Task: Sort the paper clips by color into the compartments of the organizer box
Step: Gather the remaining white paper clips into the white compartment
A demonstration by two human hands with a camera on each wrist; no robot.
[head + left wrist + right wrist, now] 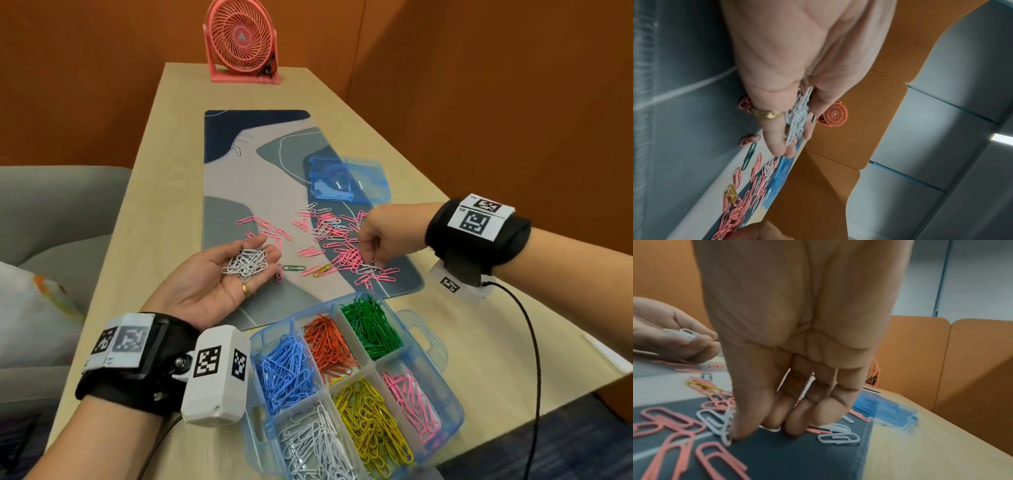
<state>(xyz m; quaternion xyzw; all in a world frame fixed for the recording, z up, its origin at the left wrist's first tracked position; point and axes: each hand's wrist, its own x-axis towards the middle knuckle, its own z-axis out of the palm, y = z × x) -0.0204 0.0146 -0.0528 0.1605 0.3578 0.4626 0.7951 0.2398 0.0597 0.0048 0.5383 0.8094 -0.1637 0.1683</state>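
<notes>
Left hand (219,274) lies palm up, fingers loosely cupped under a heap of white clips (246,262). They are light, springy wire that tangles, so best pinched by 1 loop. Right hand (376,236) has its fingers (740,431) narrowed on a white clip (726,426) among pink clips (346,253) on the mat (239,192). The organizer box (445,421) sits near on the desk (496,342).
</notes>
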